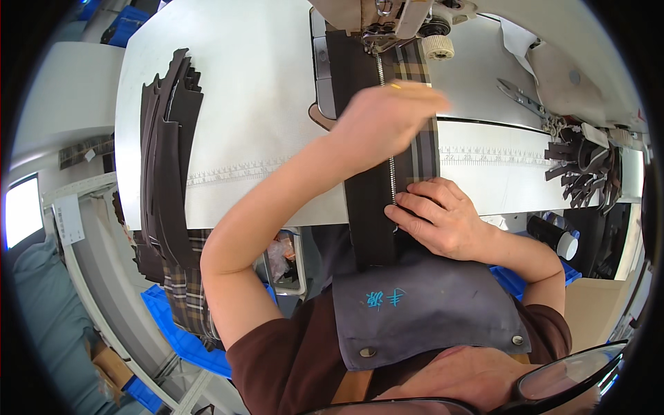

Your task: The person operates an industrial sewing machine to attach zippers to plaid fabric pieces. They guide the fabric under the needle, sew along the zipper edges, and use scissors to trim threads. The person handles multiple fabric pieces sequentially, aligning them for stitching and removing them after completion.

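at left, a pile of dark strips [166,166] lies on the table [238,97]; the left hand [387,124], blurred and loosely curled above the zipper [393,181], shows no verifiable grip. the zipper runs between a dark band [365,214] and plaid cloth [412,68], its far end at the sewing machine [398,19]; its near length is judged unsewn, completed stitching unconfirmed. the right hand [443,220], half bent, touches the near end, pinch undetermined.

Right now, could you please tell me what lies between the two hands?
In the head view, a zipper runs between the left hand and right hand, dark fabric left of it, plaid fabric right.
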